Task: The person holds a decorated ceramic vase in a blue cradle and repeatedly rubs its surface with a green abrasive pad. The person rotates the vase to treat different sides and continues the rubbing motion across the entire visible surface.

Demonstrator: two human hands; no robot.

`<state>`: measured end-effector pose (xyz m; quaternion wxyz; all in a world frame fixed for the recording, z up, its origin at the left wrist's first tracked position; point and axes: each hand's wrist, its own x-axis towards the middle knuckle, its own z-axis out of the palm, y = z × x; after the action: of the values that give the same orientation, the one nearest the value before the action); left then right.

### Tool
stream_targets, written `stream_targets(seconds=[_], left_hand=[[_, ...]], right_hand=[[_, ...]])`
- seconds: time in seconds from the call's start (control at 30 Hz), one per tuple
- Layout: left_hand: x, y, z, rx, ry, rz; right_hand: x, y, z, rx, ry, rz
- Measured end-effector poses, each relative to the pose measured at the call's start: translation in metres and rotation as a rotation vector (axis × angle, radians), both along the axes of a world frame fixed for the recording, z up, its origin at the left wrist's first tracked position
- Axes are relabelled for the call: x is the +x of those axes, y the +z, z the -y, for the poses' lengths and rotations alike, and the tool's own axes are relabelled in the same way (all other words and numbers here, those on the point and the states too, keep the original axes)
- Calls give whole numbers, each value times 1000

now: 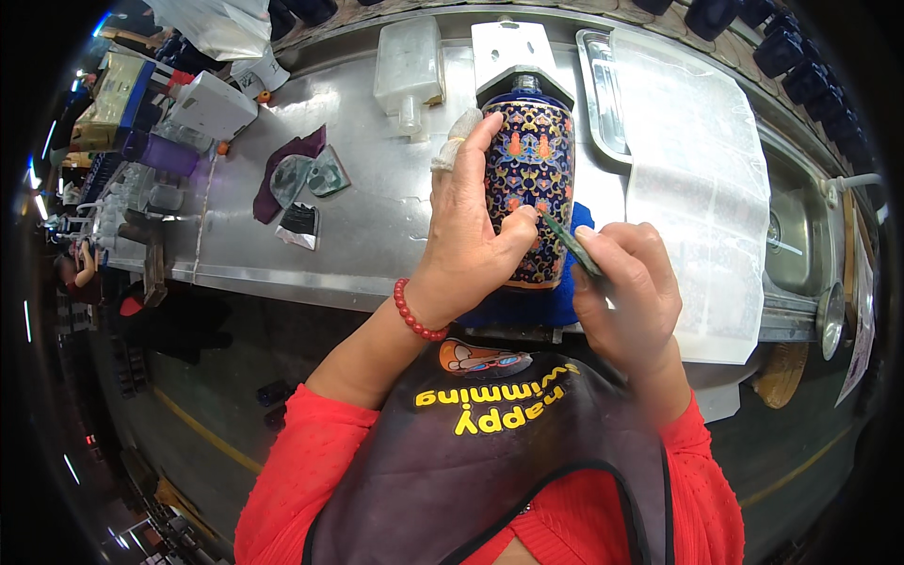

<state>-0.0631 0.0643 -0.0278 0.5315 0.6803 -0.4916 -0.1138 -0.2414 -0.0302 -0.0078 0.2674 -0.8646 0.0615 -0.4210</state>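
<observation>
In the head view, the fingers of the left hand [471,226] clasp a patterned bottle [539,174] by the near edge of the desk [363,240], while those of the right hand [638,287] pinch a slim green tool [567,247] against or just above it. The step looks like working over the pattern [527,146], next calling for a steady hold and light strokes. An apron [405,471] bears 2 lines of yellow lettering [513,407]; none is readable on the bottle.

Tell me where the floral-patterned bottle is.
In the head view, the floral-patterned bottle is above and right of centre, in the left hand, left of the metal tray.
</observation>
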Motion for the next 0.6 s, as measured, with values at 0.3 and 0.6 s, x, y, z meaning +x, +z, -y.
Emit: stream_targets(seconds=[0.3,0.6], left_hand=[[3,-3,0,-37,-19,59],[3,-4,0,-35,-26,21]], right_hand=[[6,-7,-1,-36,11,5],[6,-8,1,-165,-24,6]])
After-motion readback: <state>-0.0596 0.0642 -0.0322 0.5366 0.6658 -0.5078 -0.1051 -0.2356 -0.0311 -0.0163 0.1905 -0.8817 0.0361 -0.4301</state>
